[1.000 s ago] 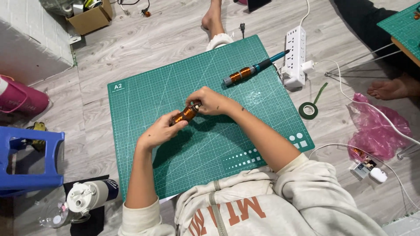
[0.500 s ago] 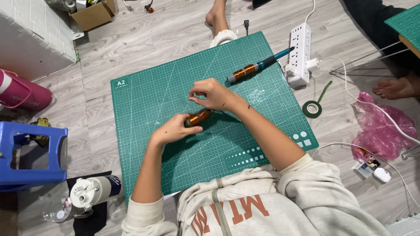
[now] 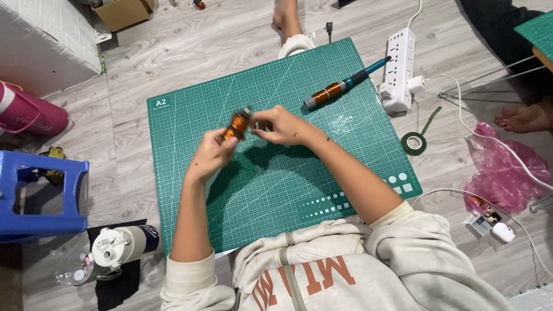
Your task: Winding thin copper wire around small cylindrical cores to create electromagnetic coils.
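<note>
Above a green cutting mat on the floor, my left hand grips a small rod wound with copper wire, tilted upward. My right hand pinches at its upper end; both hands are raised over the mat's middle. A second copper coil on a grey and teal handle lies on the mat's far right part, untouched.
A white power strip lies beside the mat's right edge, with a roll of green tape and a pink plastic bag further right. A blue stool, a pink bottle and a white bottle sit left. Another person's foot is at right.
Both hands have lifted the copper-wound rod and turned it from lying nearly flat to a more upright tilt. The camera view has shifted a little.
</note>
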